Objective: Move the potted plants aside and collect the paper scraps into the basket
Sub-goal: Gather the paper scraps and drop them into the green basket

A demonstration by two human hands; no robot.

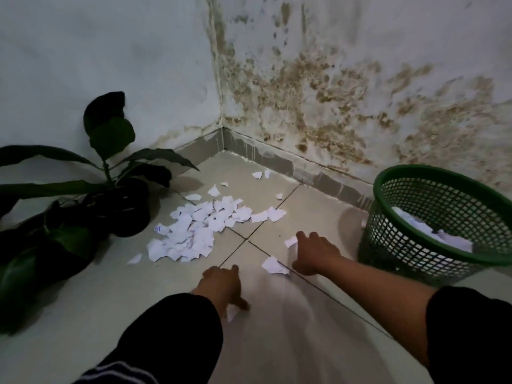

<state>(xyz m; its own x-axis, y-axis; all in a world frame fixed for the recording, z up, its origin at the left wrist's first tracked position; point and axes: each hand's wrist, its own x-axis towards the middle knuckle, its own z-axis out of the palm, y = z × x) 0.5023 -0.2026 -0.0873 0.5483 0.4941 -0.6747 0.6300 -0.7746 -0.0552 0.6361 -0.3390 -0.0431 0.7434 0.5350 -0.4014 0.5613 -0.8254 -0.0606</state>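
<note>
The left hand point(221, 284) pinches a small paper scrap point(231, 312) at six o'clock on the floor point(277, 342). The right hand point(313, 253) grips another piece point(291, 241). The scrap pile point(199, 225) lies at eleven o'clock beside the potted plants point(110, 200); the green basket point(443, 225) (already holding paper) stands at three o'clock.

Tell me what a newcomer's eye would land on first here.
Probably the pile of white paper scraps on the tiled floor near the corner, beside the dark potted plants at left. Next, the brown-stained wall above the green mesh basket at right, already holding paper. Both hands, left and right, reach toward stray scraps.
</note>
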